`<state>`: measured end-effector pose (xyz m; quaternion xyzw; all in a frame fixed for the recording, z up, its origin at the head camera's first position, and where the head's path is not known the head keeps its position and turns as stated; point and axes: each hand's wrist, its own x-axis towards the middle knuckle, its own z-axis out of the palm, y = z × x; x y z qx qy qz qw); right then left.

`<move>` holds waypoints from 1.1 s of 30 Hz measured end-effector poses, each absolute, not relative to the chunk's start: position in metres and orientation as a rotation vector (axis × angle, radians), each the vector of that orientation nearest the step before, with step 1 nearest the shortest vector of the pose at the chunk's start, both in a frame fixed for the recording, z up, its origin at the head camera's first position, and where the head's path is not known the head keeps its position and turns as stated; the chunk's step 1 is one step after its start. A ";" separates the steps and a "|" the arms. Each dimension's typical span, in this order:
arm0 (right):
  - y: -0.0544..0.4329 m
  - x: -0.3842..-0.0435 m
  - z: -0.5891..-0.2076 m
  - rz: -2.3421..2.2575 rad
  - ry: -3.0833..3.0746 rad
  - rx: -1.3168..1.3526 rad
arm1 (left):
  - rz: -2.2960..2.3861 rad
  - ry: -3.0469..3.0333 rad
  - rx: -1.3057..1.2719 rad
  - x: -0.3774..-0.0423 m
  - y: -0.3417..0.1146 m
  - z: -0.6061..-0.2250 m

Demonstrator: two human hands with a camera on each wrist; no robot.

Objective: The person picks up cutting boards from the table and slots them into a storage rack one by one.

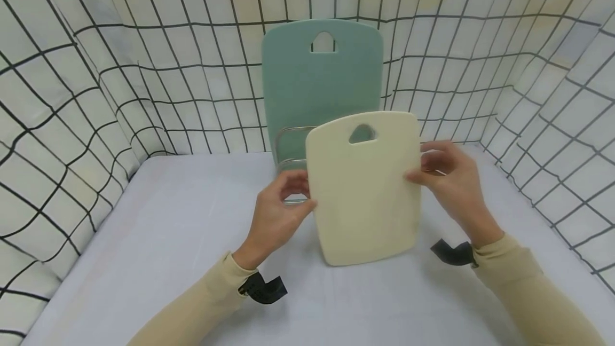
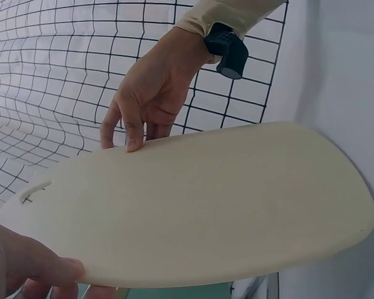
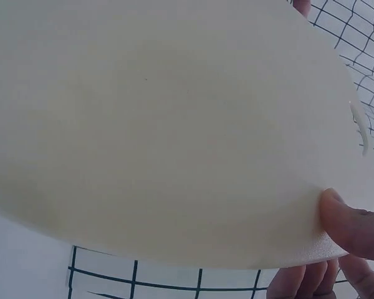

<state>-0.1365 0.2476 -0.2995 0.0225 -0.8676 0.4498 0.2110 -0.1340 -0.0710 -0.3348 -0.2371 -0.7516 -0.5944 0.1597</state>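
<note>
Both hands hold a cream cutting board point(image 1: 365, 196) upright by its side edges, with its handle hole at the top. The left hand point(image 1: 281, 207) pinches the left edge, thumb in front and fingers behind. On the opposite edge the right hand point(image 1: 449, 186) pinches in the same way, a little higher up. Behind stands a larger green cutting board point(image 1: 322, 84), leaning slightly in a wire rack point(image 1: 293, 128). The cream board hides most of the rack and the green board's lower right part. In the right wrist view the cream board point(image 3: 174, 137) fills most of the picture.
A white surface point(image 1: 192, 228) lies under the hands. Black wire grid panels point(image 1: 187, 63) enclose it at the back, left and right. Each wrist wears a black strap-like device point(image 1: 263, 288) over a beige sleeve point(image 1: 197, 303).
</note>
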 end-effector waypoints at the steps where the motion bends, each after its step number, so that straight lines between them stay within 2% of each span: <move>1: 0.247 -0.137 -0.300 1.248 -2.412 0.062 | -1.697 -2.143 -0.684 -0.134 -0.072 -0.335; 33: 0.219 -0.139 -0.294 1.436 -2.231 0.197 | -1.611 -2.210 -0.725 -0.137 -0.110 -0.301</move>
